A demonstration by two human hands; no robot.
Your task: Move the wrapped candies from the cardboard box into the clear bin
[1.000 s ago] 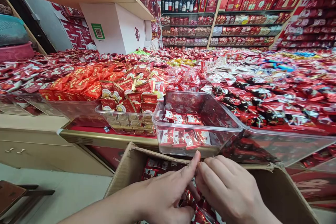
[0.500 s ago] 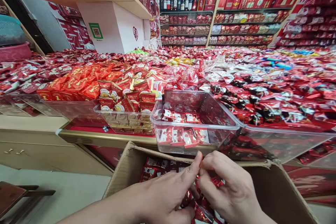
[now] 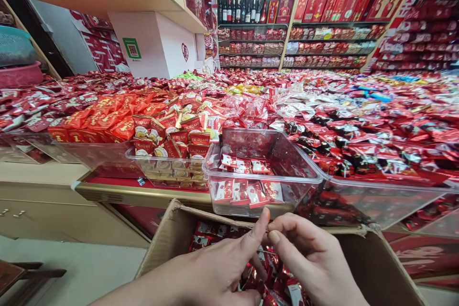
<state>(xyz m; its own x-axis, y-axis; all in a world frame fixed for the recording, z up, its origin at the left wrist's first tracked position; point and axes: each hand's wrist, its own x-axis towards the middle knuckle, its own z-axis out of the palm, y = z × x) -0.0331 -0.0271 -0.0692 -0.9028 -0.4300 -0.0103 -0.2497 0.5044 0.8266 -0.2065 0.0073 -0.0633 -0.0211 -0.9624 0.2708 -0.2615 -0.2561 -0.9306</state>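
Turning over since the earlier frames, the right hand (image 3: 315,260) is now showing its thumb and thumbnail where its knuckles were uppermost one second ago, while the left hand (image 3: 222,267) is keeping almost the same pose. Both hands are reaching in from the near side over the cardboard box (image 3: 168,234), and their fingertips are meeting, or nearly so, close to the middle of its far rim. On the right hand the index finger is arching over and the thumb is bending up to it, the two tips pinching close together; whether anything is lying between them I cannot tell. On the left hand the back is facing up, the forearm is slanting in from the lower left, the index finger is pointing towards the far rim, and the thumb is standing apart lower down; whether this hand is gripping something I cannot tell.

Red-and-white packets (image 3: 296,291) are lying loose inside the box, under and between the hands and along to its far left corner. Just beyond the far rim, a clear tub (image 3: 265,178) is standing at the front edge of the counter (image 3: 143,195), with similar packets (image 3: 247,193) gathering towards its front. Beside its left edge, durian packets (image 3: 175,146) are filling a smaller tub (image 3: 136,154), and orange-red packets (image 3: 103,119) are heaping up further left along that front edge. Off the clear tub's right edge, red and black packets (image 3: 376,153) are rising above a wider bin (image 3: 387,198)
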